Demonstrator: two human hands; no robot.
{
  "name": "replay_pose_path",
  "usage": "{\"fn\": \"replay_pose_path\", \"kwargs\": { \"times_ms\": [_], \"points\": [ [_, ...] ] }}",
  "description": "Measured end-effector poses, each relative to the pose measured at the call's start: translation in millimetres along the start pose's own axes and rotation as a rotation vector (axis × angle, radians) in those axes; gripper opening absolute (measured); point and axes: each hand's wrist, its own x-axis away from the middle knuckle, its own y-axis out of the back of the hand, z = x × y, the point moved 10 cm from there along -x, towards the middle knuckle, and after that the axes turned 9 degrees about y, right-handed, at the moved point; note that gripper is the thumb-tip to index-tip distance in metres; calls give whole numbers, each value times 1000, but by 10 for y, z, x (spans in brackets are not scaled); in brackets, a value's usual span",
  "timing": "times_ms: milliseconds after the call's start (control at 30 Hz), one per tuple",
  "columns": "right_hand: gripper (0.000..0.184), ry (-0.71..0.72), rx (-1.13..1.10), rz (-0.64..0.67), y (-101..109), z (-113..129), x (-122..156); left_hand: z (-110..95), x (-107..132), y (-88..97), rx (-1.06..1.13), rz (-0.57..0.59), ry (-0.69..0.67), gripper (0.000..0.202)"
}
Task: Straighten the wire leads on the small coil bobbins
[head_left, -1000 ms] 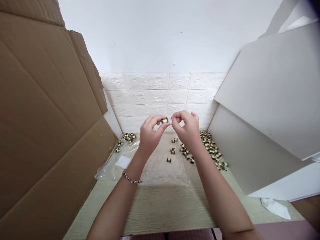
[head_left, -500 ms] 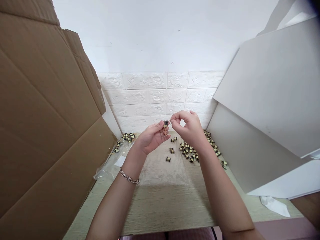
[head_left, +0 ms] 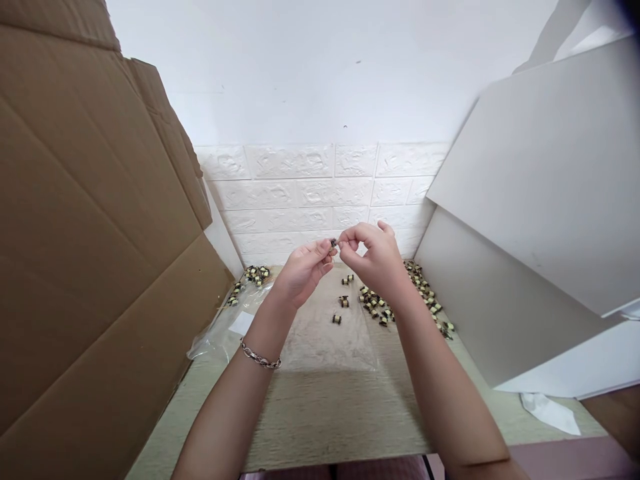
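Observation:
My left hand [head_left: 305, 270] pinches a small transformer coil [head_left: 333, 244] between thumb and fingers, raised above the table. Most of this coil is covered by the fingers; a dark end shows. Close beside it on the right, my right hand [head_left: 373, 252] has its thumb and forefinger pressed together at the coil's edge. Whatever sits in that pinch is too small to make out. Below the hands, a few loose coils with yellow wrap and black ends, such as one coil [head_left: 337, 319], lie on a clear plastic sheet [head_left: 320, 350].
A heap of coils [head_left: 375, 303] spreads at the right, partly behind my right arm. Another small pile [head_left: 257, 274] lies back left by a crumpled plastic bag [head_left: 213, 343]. Cardboard [head_left: 90, 233] walls the left, white panels [head_left: 540, 173] the right, a white brick-pattern wall [head_left: 290, 193] the back.
The coil has turned in my left hand, whose fingers have curled more closely around it. My right hand has shifted slightly, its fingertips now meeting the coil's edge.

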Motion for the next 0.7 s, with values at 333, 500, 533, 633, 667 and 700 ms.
{"fn": "replay_pose_path", "kwargs": {
  "times_ms": [333,500,533,633,667,700],
  "points": [
    [7,99,-118,-79,87,27,-25,36,17,-22,175,47,46,18],
    [8,167,-82,-81,107,67,-33,25,26,-30,196,63,38,17],
    [9,179,-74,-85,108,74,-33,23,26,-26,192,57,37,17],
    [10,212,-66,-116,122,91,-27,26,24,-14,179,38,40,17],
    [9,219,-66,-130,129,92,-23,27,23,-14,175,37,41,17],
    [9,225,-67,-142,135,93,-19,29,21,-16,172,37,41,17]
  ]
}}
